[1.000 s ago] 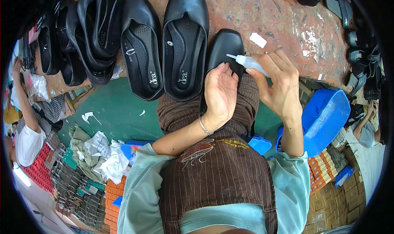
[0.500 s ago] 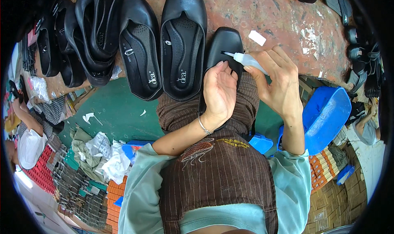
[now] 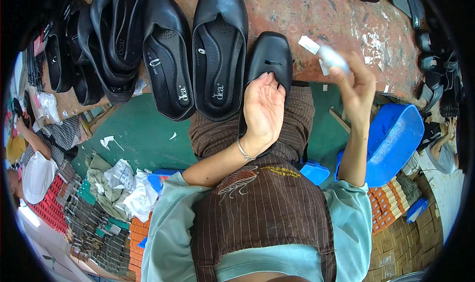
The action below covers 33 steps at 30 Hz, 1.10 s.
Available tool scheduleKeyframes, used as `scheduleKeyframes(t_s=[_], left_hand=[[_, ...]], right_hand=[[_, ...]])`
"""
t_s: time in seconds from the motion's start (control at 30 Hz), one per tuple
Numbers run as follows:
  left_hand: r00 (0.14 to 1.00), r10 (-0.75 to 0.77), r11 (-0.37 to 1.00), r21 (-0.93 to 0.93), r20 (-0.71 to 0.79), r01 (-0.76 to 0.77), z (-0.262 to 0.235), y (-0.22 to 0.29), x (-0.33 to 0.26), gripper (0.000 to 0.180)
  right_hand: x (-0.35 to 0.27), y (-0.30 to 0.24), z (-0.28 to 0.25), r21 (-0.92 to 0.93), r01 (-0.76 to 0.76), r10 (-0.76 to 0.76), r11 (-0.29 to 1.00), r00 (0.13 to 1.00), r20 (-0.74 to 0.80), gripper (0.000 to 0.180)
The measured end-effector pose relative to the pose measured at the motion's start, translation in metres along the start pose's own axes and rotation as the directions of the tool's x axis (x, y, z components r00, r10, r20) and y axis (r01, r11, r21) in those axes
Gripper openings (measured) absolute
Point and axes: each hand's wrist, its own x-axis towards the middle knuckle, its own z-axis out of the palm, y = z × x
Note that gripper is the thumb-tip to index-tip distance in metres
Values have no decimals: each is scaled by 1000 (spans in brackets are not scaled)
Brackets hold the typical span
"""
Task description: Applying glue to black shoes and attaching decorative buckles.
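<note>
My left hand holds a black leather shoe by its opening, palm up, with the fingertips at the edge of the upper. Much of the shoe's heel end is hidden behind that hand and wrist. Across the top of its toe part runs a short, dark, glossy strip; whether this is liquid or a fitting I cannot tell. Off to the right, my right hand is closed round a small white squeeze bottle, both smeared by motion above the worktable's near edge.
Two black slip-on shoes stand left of the held one, with more black shoes farther left. On the worn reddish worktable lies a white paper tag. A blue plastic tub sits at my right; another person is at far left.
My right hand has drawn the squeeze bottle away from the shoe's top, to the right. The dark strip shows uncovered now. My left hand stays on the shoe.
</note>
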Motion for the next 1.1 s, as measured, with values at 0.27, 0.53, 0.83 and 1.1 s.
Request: scheduleKeyframes(t_s=[0.27,0.53,0.83,1.1], left_hand=[[995,-1,1000,6,-99,2,6,-2,1,14],[992,31,999,45,-121,-26,7,-2,-3,10],[994,-4,1000,-2,-113,3,7,-2,0,13],[994,14,999,-32,-106,-17,10,1,-1,12]], right_hand=[[36,92,-23,-251,134,-232,959,881,-413,18],[8,37,-13,-477,-18,-364,879,619,-695,39],[113,-2,46,-650,339,-559,680,814,-161,32],[70,27,48,-688,376,-552,621,833,-42,19]])
